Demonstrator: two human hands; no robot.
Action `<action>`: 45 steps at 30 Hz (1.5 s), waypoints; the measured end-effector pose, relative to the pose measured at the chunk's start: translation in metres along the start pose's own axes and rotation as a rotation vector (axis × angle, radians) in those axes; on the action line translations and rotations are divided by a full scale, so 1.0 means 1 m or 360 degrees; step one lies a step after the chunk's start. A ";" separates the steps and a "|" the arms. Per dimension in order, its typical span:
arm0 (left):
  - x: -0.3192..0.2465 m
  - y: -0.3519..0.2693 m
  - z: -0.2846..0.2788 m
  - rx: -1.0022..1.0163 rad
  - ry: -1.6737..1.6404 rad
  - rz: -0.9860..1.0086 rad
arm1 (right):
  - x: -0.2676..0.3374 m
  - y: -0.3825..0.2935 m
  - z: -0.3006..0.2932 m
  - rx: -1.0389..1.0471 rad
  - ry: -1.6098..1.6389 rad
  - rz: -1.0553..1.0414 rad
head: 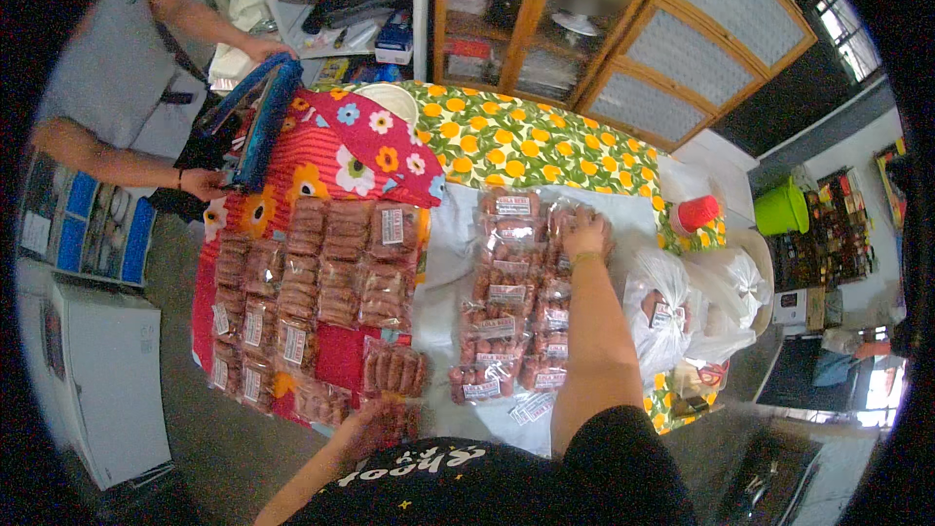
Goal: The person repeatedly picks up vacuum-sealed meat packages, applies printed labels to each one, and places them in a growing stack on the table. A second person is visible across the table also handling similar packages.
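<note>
My right hand (586,235) reaches far across the table and rests over a clear pack of sausages (561,223) at the far end of a double row. Its fingers cover the right end of that pack; their grip is unclear. Closer to me, my left hand (372,420) is low at the near table edge, against a sausage pack (400,421) partly hidden by the hand and my shirt. Just beyond it lies another sausage pack (394,369). Labelled packs (504,292) fill the double row on a pale cloth (445,256). More packs (343,226) cover the red flowered cloth (340,351).
A co-worker's hands (204,183) hold a blue bag sealer (266,124) at the far left. Tied plastic bags (657,307) and red cups (694,213) stand at the right. Loose labels (532,408) lie near my right forearm. A wooden cabinet (526,36) stands behind.
</note>
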State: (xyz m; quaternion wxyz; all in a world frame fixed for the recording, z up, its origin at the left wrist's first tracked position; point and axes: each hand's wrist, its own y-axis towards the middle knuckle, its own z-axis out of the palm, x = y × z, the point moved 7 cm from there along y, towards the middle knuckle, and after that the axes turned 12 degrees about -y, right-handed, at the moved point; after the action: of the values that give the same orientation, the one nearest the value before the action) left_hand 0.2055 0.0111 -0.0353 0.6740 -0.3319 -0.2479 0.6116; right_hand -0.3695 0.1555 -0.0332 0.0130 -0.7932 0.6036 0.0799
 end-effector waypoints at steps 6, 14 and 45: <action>0.006 -0.025 -0.005 0.0094 -0.0089 0.0102 | 0.032 -0.039 -0.019 0.0323 -0.0280 -0.0113; 0.013 -0.030 0.003 0.0183 0.0237 0.0366 | 0.051 -0.044 -0.068 0.0237 -0.0447 -0.0616; 0.116 -0.087 0.160 0.0651 0.1420 -0.0243 | -0.556 -0.551 -0.561 -0.0543 -0.0057 0.1297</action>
State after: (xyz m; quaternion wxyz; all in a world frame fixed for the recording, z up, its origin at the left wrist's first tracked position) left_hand 0.1596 0.1456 0.1268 0.8086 -0.4031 0.1661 0.3950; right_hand 0.0779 0.7704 0.5577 -0.1402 -0.4797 0.8449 0.1908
